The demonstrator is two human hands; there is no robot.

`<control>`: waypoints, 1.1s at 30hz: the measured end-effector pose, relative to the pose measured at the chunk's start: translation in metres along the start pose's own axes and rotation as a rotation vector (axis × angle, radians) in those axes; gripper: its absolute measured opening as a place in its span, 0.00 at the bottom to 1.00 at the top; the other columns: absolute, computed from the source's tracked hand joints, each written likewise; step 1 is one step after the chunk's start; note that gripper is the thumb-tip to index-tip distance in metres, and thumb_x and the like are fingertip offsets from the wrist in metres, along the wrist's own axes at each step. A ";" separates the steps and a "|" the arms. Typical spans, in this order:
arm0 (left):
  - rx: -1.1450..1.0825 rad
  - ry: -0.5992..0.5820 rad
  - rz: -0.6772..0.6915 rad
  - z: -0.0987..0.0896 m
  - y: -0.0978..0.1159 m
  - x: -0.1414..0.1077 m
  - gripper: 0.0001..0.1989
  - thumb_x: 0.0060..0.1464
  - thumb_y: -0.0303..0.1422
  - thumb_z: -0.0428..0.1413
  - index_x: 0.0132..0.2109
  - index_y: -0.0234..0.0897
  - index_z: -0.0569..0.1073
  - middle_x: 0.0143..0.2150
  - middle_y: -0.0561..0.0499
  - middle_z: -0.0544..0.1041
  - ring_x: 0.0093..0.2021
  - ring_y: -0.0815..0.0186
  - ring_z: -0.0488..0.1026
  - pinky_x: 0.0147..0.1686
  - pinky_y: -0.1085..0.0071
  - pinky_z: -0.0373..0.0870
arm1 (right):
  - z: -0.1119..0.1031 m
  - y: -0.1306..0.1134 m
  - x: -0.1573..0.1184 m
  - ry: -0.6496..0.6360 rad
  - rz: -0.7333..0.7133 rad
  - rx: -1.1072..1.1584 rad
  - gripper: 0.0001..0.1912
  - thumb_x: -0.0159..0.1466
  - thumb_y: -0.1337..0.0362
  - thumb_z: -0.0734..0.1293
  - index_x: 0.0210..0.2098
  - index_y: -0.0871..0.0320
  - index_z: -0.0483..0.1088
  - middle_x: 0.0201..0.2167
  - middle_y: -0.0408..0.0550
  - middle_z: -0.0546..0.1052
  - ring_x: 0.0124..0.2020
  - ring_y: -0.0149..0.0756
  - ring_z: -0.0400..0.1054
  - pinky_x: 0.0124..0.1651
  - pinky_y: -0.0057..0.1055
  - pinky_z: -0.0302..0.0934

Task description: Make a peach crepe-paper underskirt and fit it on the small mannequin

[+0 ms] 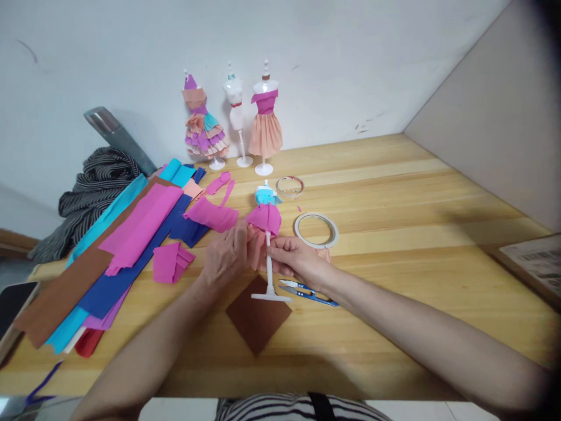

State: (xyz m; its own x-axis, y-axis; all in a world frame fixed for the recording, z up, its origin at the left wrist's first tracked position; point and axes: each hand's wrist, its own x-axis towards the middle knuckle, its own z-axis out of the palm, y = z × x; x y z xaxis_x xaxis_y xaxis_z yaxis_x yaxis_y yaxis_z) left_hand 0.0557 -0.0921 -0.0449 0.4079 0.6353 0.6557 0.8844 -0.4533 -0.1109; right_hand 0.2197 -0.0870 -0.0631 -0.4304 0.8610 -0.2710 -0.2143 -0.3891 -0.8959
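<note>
Turquoise paper (264, 195) is covering the chest of one white dress form (269, 272), and below it one magenta piece (265, 217) is flaring at the hips. The form is standing between my hands, over one brown square (258, 327). My right hand (302, 260) is pinching its stem, thumb against the front; my left hand (225, 251) is touching the peach piece (256, 248), but its fingertips are partly hiding, so I cannot tell how firm this grip is. I am judging the top and magenta layer as placed, while the peach one is still needing to be settled. Behind, three more forms are standing: one ruffled (204, 131), one almost bare (236, 117), one peach-skirted (265, 134). On the tabletop (394, 193), two rings, one large (336, 233) and one small (302, 187), and one pair of snips (315, 297) are lying.
</note>
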 end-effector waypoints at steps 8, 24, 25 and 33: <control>0.039 0.033 0.049 0.002 -0.006 -0.001 0.03 0.60 0.30 0.51 0.37 0.36 0.68 0.26 0.48 0.71 0.24 0.64 0.67 0.24 0.66 0.55 | -0.003 0.000 0.001 -0.003 0.002 0.048 0.22 0.47 0.49 0.75 0.20 0.60 0.67 0.14 0.41 0.71 0.11 0.19 0.53 0.14 0.20 0.40; -0.036 0.003 0.222 -0.006 -0.006 -0.003 0.02 0.60 0.26 0.51 0.40 0.36 0.67 0.27 0.51 0.73 0.28 0.65 0.68 0.28 0.68 0.60 | -0.035 -0.033 0.003 0.026 -0.100 0.174 0.13 0.51 0.56 0.72 0.25 0.58 0.69 0.12 0.37 0.59 0.14 0.25 0.48 0.18 0.27 0.39; -0.035 -0.002 0.226 -0.006 -0.007 -0.004 0.03 0.60 0.25 0.51 0.41 0.36 0.67 0.27 0.50 0.73 0.28 0.64 0.68 0.28 0.67 0.60 | -0.037 -0.034 0.003 0.023 -0.107 0.174 0.12 0.51 0.56 0.71 0.25 0.58 0.69 0.12 0.38 0.59 0.15 0.25 0.48 0.18 0.27 0.40; -0.038 0.001 0.322 -0.005 -0.008 -0.007 0.06 0.57 0.24 0.54 0.43 0.34 0.68 0.28 0.50 0.74 0.29 0.63 0.69 0.30 0.66 0.62 | -0.040 -0.040 0.002 -0.016 -0.178 0.166 0.11 0.54 0.56 0.67 0.23 0.54 0.64 0.13 0.38 0.57 0.15 0.28 0.49 0.21 0.29 0.44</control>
State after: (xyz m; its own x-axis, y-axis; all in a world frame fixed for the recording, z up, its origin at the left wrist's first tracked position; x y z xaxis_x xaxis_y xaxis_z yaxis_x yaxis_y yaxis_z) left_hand 0.0451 -0.0957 -0.0451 0.6650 0.4551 0.5921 0.7010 -0.6539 -0.2847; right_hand 0.2626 -0.0566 -0.0416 -0.3861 0.9162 -0.1074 -0.4289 -0.2813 -0.8585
